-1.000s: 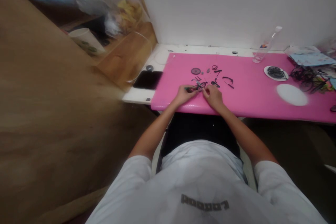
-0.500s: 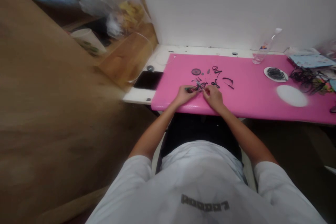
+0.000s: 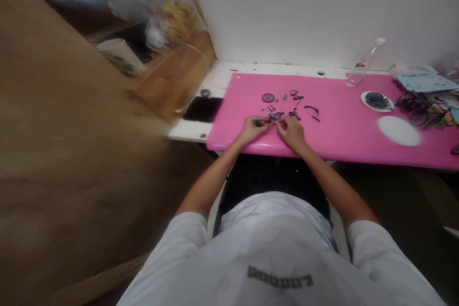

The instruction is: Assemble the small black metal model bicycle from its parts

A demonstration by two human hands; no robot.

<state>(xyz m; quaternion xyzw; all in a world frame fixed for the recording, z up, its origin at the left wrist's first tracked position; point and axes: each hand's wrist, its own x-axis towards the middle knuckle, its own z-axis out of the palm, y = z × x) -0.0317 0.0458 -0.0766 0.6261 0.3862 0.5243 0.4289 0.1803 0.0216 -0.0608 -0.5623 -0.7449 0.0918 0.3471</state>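
Observation:
My left hand (image 3: 254, 129) is closed on a small dark assembly (image 3: 275, 117) of thin wire-like parts, which looks like a miniature bicycle frame. The thumb and fingers of my right hand (image 3: 291, 131) pinch at the assembly's right side; what exactly lies between those fingertips is too small to tell. Just beyond the hands, a dark round wheel (image 3: 268, 98) rests flat on the pink mat (image 3: 340, 129). Around it lie thin black parts (image 3: 296, 96), a curved black piece (image 3: 311, 109) and several tiny bits.
A clear bottle (image 3: 360, 67) stands at the back right. Near it are a white dish (image 3: 363, 101) of black parts, a white round lid or plate (image 3: 398, 131) and a tangled black pile (image 3: 419, 107). A dark flat phone-like object (image 3: 202, 109) lies left of the mat.
Both hands stay almost in place around the small dark assembly. The right fingers shift very slightly; the loose parts lie as before.

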